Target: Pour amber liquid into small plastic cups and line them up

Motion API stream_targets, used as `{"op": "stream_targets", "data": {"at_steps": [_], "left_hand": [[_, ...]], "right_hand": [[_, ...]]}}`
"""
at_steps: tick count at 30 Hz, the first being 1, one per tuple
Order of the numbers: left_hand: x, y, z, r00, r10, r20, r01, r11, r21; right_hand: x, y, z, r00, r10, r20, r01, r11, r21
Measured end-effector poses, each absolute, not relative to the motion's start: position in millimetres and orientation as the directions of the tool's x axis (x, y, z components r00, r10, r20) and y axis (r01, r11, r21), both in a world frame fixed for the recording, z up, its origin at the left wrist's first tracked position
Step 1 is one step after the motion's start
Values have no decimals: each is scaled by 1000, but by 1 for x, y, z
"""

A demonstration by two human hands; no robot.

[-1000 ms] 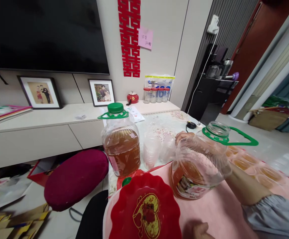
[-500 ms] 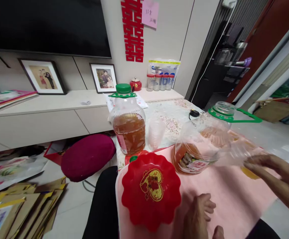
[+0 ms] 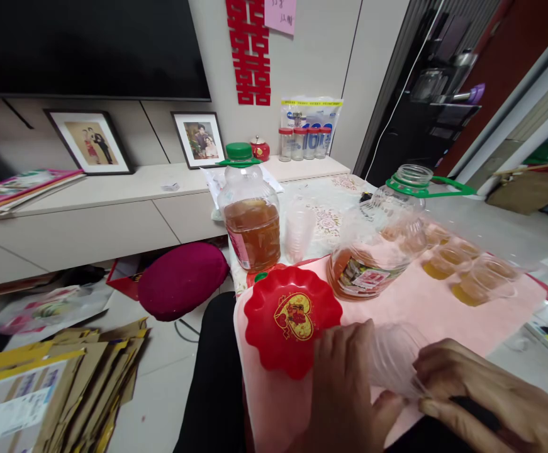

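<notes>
Between my hands, a clear ribbed plastic cup (image 3: pixel 394 358) lies tilted on its side, low over the pink cloth; whether several are nested I cannot tell. My left hand (image 3: pixel 349 384) is wrapped round its left end, thumb in front. At the rim, the fingers of my right hand (image 3: pixel 467 384) pinch the edge. Just left of them is a red scalloped plate (image 3: pixel 268 352) with a gold heart print. Beyond the cup, an uncapped large jar (image 3: pixel 368 277) with a green handle holds some amber liquid. Several clear cups (image 3: pixel 472 277) with amber liquid stand at the right.
A green-capped jar (image 3: pixel 252 233) of amber liquid stands behind the plate, beside a stack of clear cups (image 3: pixel 299 233). The pink cloth (image 3: pixel 274 402) covers the near table. A maroon stool (image 3: pixel 184 280) and flattened cardboard (image 3: pixel 89 371) are at the left.
My right hand has come left and nearer from beside the filled cups. My left hand, open before, now grips the clear cup together with it. The view has shifted slightly.
</notes>
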State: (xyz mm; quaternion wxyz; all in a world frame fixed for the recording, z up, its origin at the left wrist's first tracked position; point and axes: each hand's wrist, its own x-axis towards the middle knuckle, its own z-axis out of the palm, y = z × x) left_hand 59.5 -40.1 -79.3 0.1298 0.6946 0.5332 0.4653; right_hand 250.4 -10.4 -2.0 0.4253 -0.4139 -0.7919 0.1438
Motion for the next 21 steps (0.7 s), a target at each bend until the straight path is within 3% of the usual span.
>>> {"op": "stream_targets", "data": {"at_steps": [7,11,15,18,21], "left_hand": [[39,-33,-68,-135,772,621,708,-363,606],[23,-29,-52,-158,776,611,684,-360,635],[-4,-23,-31,-228,896,381,543,-207,814],[-27,-8,-21,-284,946,155,434,-17,901],[-47,17,-17,-270,961,64,380,45,924]], "right_hand": [[214,-3,20,-323,727,606,519,671,-529],[224,0,26,-467,640,610,475,764,-437],[253,-2,25,-519,583,625,500,800,-331],[270,-7,15,-392,650,651,527,739,-420],[272,-10,3,-328,682,654,547,701,-456]]}}
